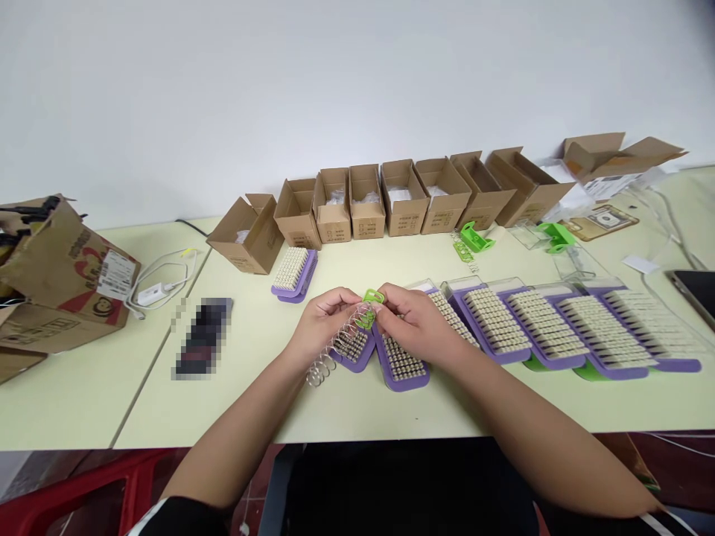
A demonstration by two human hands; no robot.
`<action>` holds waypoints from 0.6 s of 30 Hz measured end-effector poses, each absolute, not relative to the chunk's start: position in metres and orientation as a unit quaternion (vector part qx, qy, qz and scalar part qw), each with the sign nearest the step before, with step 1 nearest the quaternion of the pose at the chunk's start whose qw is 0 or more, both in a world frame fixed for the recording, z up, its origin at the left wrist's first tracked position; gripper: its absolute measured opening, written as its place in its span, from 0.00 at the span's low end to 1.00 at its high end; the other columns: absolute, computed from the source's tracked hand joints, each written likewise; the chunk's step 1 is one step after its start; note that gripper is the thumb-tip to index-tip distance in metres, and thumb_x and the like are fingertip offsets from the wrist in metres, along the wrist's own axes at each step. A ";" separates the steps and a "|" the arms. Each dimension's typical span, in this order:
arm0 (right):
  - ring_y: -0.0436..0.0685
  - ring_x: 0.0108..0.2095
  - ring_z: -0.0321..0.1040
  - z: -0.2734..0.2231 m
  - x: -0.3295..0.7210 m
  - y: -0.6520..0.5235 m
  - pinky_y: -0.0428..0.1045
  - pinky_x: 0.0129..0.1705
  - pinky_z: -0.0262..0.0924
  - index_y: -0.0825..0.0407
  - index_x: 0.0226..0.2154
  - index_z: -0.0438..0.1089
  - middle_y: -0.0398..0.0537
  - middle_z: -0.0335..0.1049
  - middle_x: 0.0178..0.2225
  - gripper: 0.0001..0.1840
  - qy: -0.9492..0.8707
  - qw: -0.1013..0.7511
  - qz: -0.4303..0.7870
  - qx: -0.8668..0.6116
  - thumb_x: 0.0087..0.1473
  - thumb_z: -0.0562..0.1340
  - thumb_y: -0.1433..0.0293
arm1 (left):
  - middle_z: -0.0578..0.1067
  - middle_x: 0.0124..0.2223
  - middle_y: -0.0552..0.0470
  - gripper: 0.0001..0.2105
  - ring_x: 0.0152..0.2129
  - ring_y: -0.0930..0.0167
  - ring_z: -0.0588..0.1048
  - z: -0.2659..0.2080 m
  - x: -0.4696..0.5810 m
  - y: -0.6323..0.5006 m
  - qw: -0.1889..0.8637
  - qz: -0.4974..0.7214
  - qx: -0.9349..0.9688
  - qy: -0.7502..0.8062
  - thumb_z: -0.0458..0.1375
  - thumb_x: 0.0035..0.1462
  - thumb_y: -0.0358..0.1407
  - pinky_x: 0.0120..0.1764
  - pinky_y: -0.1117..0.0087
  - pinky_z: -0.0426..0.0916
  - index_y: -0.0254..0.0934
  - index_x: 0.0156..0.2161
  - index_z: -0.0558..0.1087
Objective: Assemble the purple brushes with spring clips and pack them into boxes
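In the middle of the frame, our left hand [328, 318] and right hand [416, 321] pinch a small green plastic piece [366, 319]. A shiny wire spring [320, 370] of round loops slants to its lower left. We seem to work where both meet; the next move calls for light fingertips. Behind, purple blocks [407, 384] bear pale pegs on the smooth desk [150, 409].

Front strip of desk [385, 420] open, also gap between pixelated dark object [204, 339] and left hand [328, 320]. Lane passes behind left hand and right hand [416, 320]; cardboard box row [366, 227] walls the back. Purple racks [550, 324] block right side. Spring [338, 342] juts frontward beside left hand.
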State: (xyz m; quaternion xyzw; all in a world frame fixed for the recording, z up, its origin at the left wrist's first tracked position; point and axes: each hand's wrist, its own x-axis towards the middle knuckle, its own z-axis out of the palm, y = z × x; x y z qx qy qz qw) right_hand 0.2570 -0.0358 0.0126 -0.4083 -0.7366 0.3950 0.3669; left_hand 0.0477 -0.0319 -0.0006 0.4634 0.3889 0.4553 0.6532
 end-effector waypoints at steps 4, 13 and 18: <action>0.53 0.28 0.66 0.014 0.257 -0.037 0.49 0.30 0.53 0.49 0.34 0.66 0.41 0.73 0.28 0.11 -0.730 0.368 0.414 -0.401 0.70 0.59 0.65 | 0.76 0.30 0.55 0.15 0.25 0.76 0.72 -0.001 0.050 -0.031 0.654 0.472 0.464 0.366 0.77 0.54 0.43 0.29 0.75 0.66 0.36 0.37 0.80; 0.53 0.31 0.67 0.011 0.258 -0.035 0.49 0.33 0.58 0.49 0.36 0.67 0.42 0.72 0.31 0.10 -0.718 0.375 0.460 -0.364 0.71 0.60 0.65 | 0.76 0.31 0.55 0.15 0.26 0.75 0.71 0.005 0.054 -0.035 0.655 0.491 0.454 0.352 0.78 0.53 0.42 0.31 0.73 0.65 0.37 0.36 0.80; 0.53 0.31 0.64 0.009 0.257 -0.034 0.48 0.32 0.57 0.48 0.36 0.66 0.41 0.68 0.31 0.09 -0.684 0.390 0.510 -0.347 0.71 0.60 0.64 | 0.76 0.32 0.54 0.14 0.27 0.75 0.71 -0.001 0.053 -0.034 0.651 0.489 0.468 0.344 0.77 0.55 0.42 0.32 0.73 0.66 0.37 0.37 0.80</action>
